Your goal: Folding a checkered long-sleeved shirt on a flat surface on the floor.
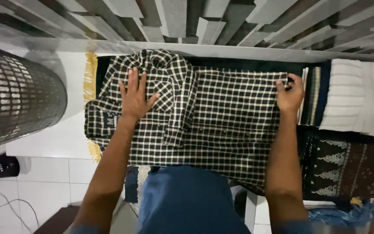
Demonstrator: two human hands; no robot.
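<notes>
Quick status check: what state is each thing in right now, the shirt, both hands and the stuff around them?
Checked shirt: spread flat, a sleeve folded across the front.
Left hand: open, palm flat on the shirt near the collar.
Right hand: pinching the shirt's hem edge.
Patterned dark cloth: folded, lying to the right.
Mesh basket: upright, at left.

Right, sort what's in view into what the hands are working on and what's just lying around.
In hand:
- checked shirt, spread flat
- left hand, pressed flat on it near the collar
- right hand, gripping its far edge

Lying about:
- black mesh basket
- patterned dark cloth
- white ribbed fabric
- fringed mat under the shirt
</notes>
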